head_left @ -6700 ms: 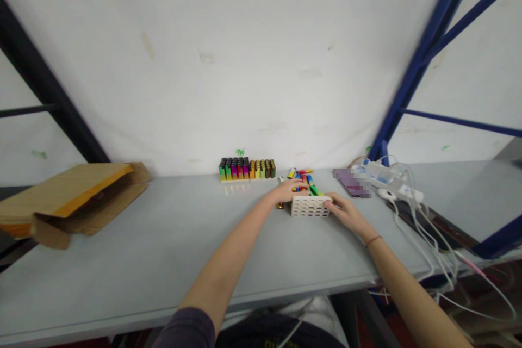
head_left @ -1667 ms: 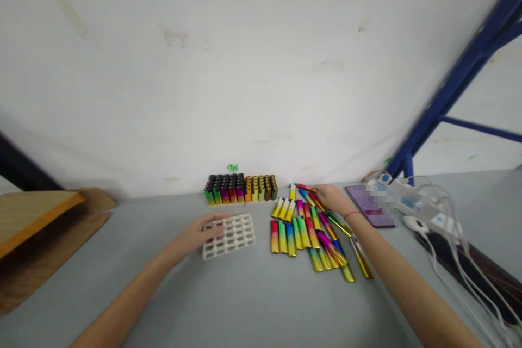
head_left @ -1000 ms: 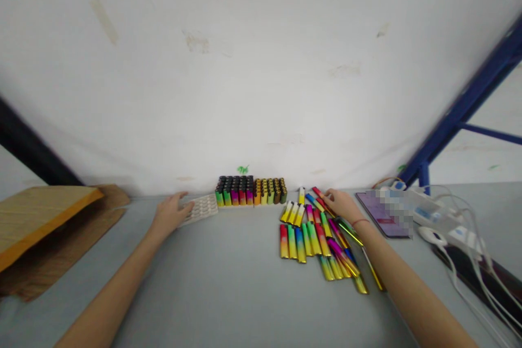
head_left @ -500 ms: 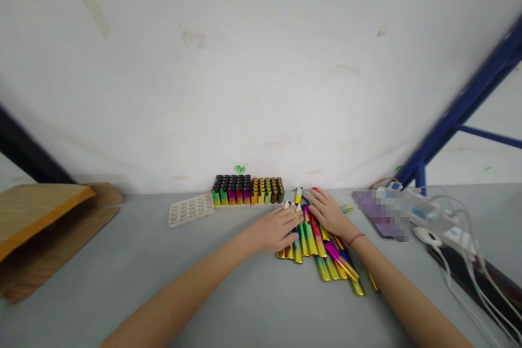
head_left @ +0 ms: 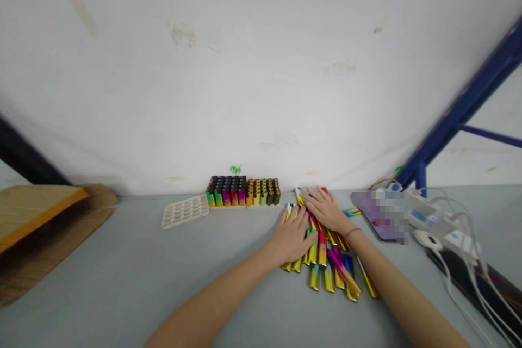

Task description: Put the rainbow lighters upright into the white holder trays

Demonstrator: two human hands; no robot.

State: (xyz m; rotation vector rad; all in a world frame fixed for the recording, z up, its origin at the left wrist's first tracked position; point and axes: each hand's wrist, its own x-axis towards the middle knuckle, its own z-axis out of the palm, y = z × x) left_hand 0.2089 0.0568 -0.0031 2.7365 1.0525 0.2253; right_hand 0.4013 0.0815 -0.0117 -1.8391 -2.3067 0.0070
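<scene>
A pile of shiny lighter-shaped pieces (head_left: 322, 247), gold with pink, green and blue, lies loosely on the table. My left hand (head_left: 291, 239) rests flat on the pile's left side, fingers spread. Over its upper part lies my right hand (head_left: 326, 211), palm down with the fingers apart. Both hands touch the pieces without gripping any; what is directly beneath the palms is hidden. Left of the pile, lighters with black tops (head_left: 226, 191) stand upright in tight rows. Beside them stands a block of similar pieces with gold tops (head_left: 263, 192).
A pale tray with round hollows (head_left: 185, 212) lies left of the standing rows. An open cardboard box (head_left: 44, 212) is at far left. To the right are a phone (head_left: 379, 217), a power strip (head_left: 426, 215), a white mouse-shaped device (head_left: 427, 237) and cables. A wall rises behind.
My left hand has moved slightly right and down across the pile, its fingers spreading more. Pieces beneath have shifted a little. My right hand stays nearly in place.
</scene>
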